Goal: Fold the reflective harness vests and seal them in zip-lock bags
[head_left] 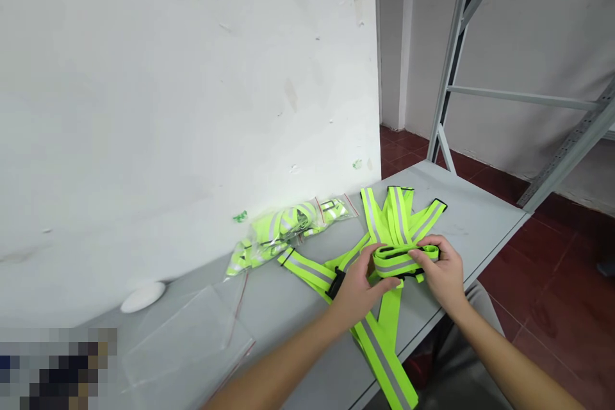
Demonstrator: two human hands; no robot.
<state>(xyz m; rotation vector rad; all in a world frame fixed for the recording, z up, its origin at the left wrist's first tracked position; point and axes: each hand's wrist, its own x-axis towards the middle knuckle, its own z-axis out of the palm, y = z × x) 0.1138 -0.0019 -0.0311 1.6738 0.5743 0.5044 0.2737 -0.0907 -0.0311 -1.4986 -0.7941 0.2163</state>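
One reflective strap roll (398,264), yellow-green with a silver stripe, raised between left hand (354,287) and right hand (444,274), just over the loose reflective straps (401,213) near the front edge of the grey table (473,205). Already coiled into a compact, flattened loop, by the look of it, but not yet in a bag. Farther along by the white wall (192,109): a few filled clear bags (283,223), with folded yellow-green straps inside. Still unrolled: loose straps in a spread-out pile around and under the hands, with a black buckle (335,284) to the left and one length running past the near edge. Also to the left, flat, empty-looking zip bags (192,327). Cannot tell how many separate sets make up the pile.

Partly closed on the left end, left hand, with thumb low along the front and fingers behind. Curled around the right end, right hand, with thumb pressed on the upper front.

Long axis of the roll: roughly level, left to right from hand to hand, aslant to the near edge. Coiled edges upward, striped side toward the camera; no clear leading end to call a front.
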